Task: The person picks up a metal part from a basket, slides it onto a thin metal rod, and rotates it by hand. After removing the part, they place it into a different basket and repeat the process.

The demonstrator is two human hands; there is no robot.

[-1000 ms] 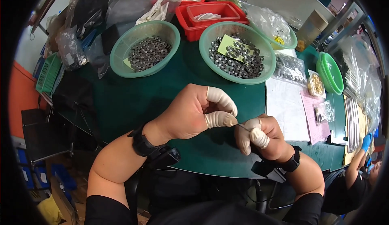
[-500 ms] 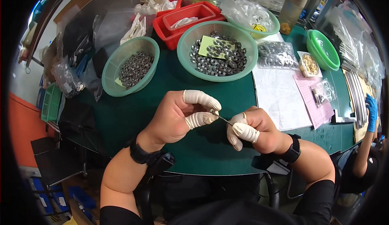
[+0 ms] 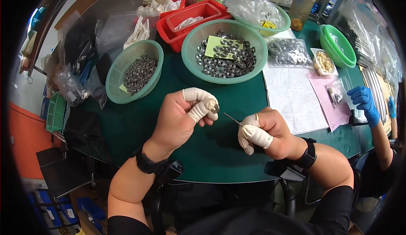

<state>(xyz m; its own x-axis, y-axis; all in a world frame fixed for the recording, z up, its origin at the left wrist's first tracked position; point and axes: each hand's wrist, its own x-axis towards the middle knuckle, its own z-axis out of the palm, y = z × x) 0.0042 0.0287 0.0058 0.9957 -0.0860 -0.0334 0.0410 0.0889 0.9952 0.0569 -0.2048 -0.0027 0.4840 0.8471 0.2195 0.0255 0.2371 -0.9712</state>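
Observation:
White finger cots cover fingertips on both hands. My left hand is closed, pinching a small round metal part between thumb and fingers; most of it is hidden. My right hand grips a thin metal pin-like tool, its tip pointing up and left toward the part, with a gap between them. The handle end is hidden in the fingers. Beyond my hands stands a green mesh basket of similar round metal parts with a yellow slip on top. A second green basket at left holds more, smaller-looking ones.
Red trays and a basket with plastic bags stand at the back. To the right are a bag of metal parts, white paper, a pink sheet and a green bowl. A co-worker's blue-gloved hand reaches in.
My left hand has drawn back left with the metal part, off the tool's tip. My right hand has hardly moved. The co-worker's blue-gloved hand has come in over the table's right side.

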